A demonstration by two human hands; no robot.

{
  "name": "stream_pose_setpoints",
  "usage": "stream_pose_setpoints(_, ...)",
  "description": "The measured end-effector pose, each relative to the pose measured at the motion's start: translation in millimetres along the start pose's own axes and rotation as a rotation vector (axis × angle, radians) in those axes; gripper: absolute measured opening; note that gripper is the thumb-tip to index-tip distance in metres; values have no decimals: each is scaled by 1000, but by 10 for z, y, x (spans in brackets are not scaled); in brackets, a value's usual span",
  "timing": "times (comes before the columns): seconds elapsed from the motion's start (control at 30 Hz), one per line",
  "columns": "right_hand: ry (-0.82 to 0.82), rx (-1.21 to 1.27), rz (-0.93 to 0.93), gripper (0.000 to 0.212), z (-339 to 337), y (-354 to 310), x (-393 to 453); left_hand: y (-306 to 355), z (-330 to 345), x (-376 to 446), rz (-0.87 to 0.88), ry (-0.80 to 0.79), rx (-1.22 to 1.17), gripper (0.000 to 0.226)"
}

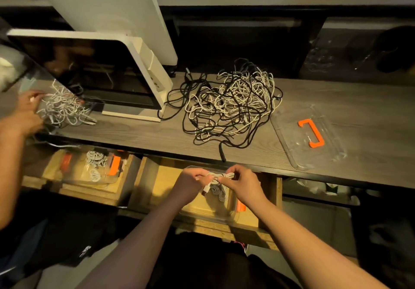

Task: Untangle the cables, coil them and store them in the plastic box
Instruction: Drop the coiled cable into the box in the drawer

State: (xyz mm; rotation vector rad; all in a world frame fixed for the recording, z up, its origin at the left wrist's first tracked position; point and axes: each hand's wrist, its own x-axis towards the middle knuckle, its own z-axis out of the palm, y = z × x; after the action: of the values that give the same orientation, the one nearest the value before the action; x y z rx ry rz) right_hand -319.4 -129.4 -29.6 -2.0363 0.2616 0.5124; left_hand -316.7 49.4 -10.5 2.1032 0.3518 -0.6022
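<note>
Left hand [193,182]: fingers curled, pinching one end of a coiled white cable [219,176] over the open drawer.
Right hand [241,182]: fingers curled, pinching the other end of the same coil, just beside the left hand.
Coiled white cable: held between both hands, directly above the clear plastic box [224,212]; plug end hanging down toward the box.
Clear plastic box: seated in a wooden drawer [157,185] below the counter edge; orange latch on its right side; white coils lying inside.
Box lid [308,136]: clear, orange handle, flat on the grey counter [139,133], right of the tangle.
Cable tangle [231,106]: black and white cables heaped on the counter, between the white monitor stand [155,82] and the lid; one black plug end reaching the front edge.
Second box [98,167]: in the left drawer, orange latches, coiled white cables inside.
Second person's hand [29,109]: far left, touching a smaller white cable tangle [65,109] in front of the monitor.
</note>
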Motion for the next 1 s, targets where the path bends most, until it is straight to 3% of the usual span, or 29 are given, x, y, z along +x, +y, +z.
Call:
stream_pose_setpoints(0.23,-73,-248,106,56,65,56,148,-191,78,157,-9,203,51,12)
stream_pose_setpoints(0.43,81,-170,29,46,-17,-158,497,-137,-174,564,-123,225,-37,24)
stream_pose_setpoints(0.63,204,-115,-60,18,-100,-585,1053,276,-326,1139,24,135,-103,15)
stream_pose_setpoints(0.77,192,-241,-152,19,-90,-839,1482,536,-365,1511,151,92,-34,15)
stream_pose_setpoints(0.87,161,-361,-197,22,-42,-979,1814,649,-428,1853,226,147,115,23)
stream_pose_setpoints(1.0,158,-553,-157,28,-5,-1014,2176,757,-485,2247,298,123,301,27)
